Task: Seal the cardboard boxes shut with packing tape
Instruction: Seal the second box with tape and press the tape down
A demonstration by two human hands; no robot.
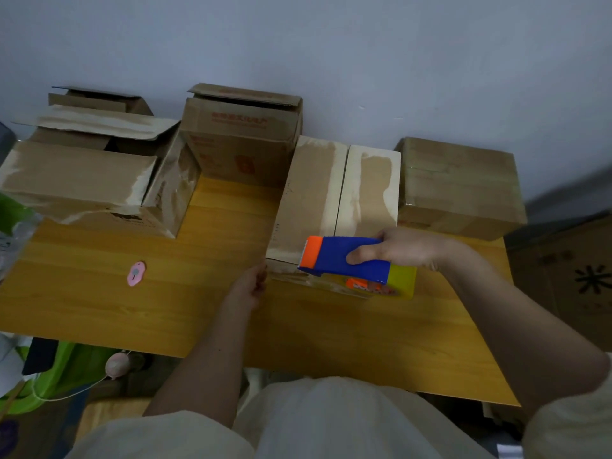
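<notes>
A cardboard box (318, 193) with its two top flaps closed stands in the middle of the wooden table (132, 309). My right hand (407, 248) grips a blue, orange and yellow tape dispenser (351, 260) at the box's near edge. My left hand (250, 286) rests against the box's near left corner with its fingers curled at the edge. A box with open flaps (96, 180) sits at the left, another open box (241, 144) stands at the back, and a closed box (460, 187) is at the right.
A small pink cutter (136, 273) lies on the table to the left of my hands. A plastic bag (13, 233) overhangs the left edge. A wall rises behind the boxes. More cardboard (569, 270) stands beyond the right edge.
</notes>
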